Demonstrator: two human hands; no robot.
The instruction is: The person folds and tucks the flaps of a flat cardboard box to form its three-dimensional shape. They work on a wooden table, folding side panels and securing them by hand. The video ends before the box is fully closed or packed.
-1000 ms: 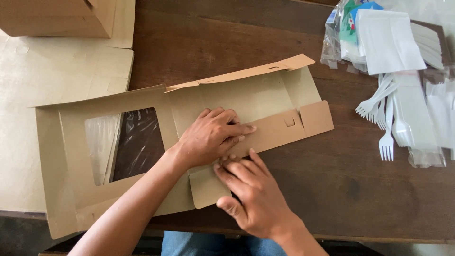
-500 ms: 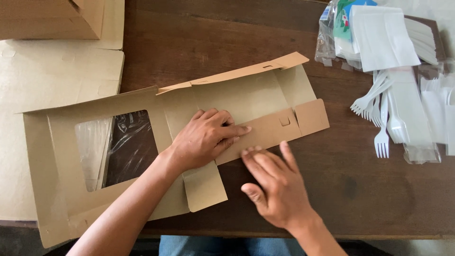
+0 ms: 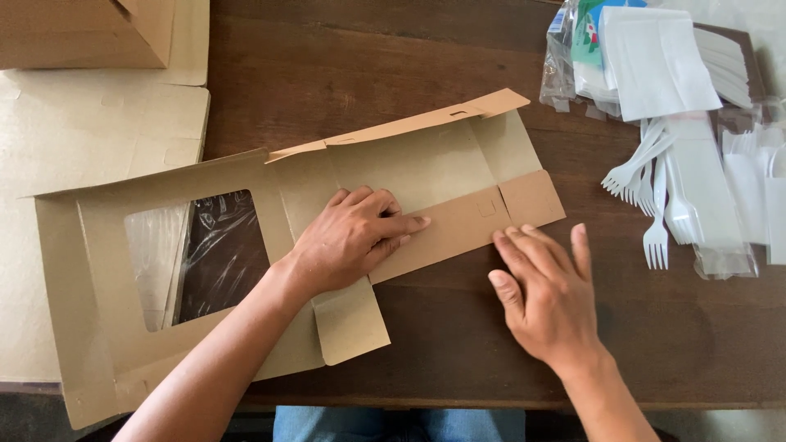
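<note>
Cardboard box blank [image 3: 426, 176], brown, matte and unfolded, with a clear plastic film window [image 3: 201, 254], lying flat across the dark wooden table [image 3: 458, 352]. White plastic forks [image 3: 655, 192] and bagged paper napkins [image 3: 655, 61] lie at right; stacked cardboard sheets [image 3: 82, 131] at left. Left hand [image 3: 352, 237] presses palm-down on a panel, fingers extended, gripping nothing. Right hand [image 3: 544, 299] hovers flat beside the front flap, fingers spread, empty.

Brown box blank [image 3: 426, 176]; white forks [image 3: 655, 188]; dark table [image 3: 344, 74]
</note>
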